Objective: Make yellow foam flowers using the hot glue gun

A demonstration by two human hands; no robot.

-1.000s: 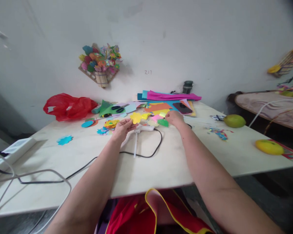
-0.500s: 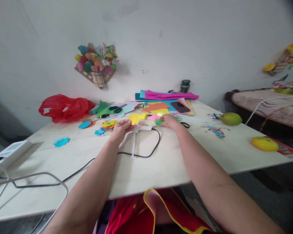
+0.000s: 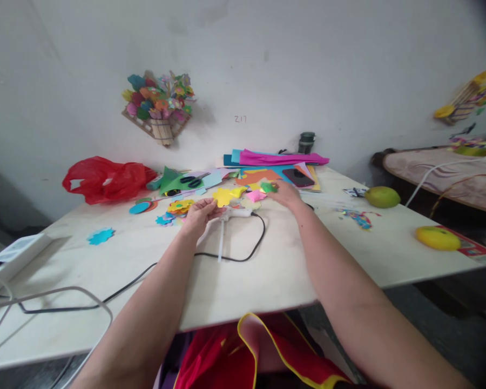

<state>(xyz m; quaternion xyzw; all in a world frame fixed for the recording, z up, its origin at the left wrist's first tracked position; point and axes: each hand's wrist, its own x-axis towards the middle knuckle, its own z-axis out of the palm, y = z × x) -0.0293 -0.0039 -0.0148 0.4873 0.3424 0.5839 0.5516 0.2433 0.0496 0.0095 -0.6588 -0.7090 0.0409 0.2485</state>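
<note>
My left hand (image 3: 201, 214) pinches the edge of a yellow paper flower (image 3: 222, 198) over the middle of the table. Just right of that flower are a small yellow folded piece (image 3: 237, 192) and a pink one (image 3: 256, 195). My right hand (image 3: 285, 195) has its fingertips on a small green paper piece (image 3: 269, 187), seemingly gripped; the fingers are partly hidden behind the hand. Below the yellow flower lies a white glue gun (image 3: 240, 213) with a glue stick poking toward me and a black cord. More yellow paper flowers (image 3: 180, 206) are stacked beside my left hand.
Scissors (image 3: 194, 180) lie on coloured paper near a red plastic bag (image 3: 109, 178). A phone (image 3: 297, 177) rests on paper sheets. Two mangoes (image 3: 383, 197) sit at the right. A blue paper flower (image 3: 101, 236), a power strip (image 3: 12, 259) and loose cables occupy the left.
My right hand has shifted a little up and away from me, and the green paper piece moved up with it, uncovering more of the pink piece. My left hand stays in place.
</note>
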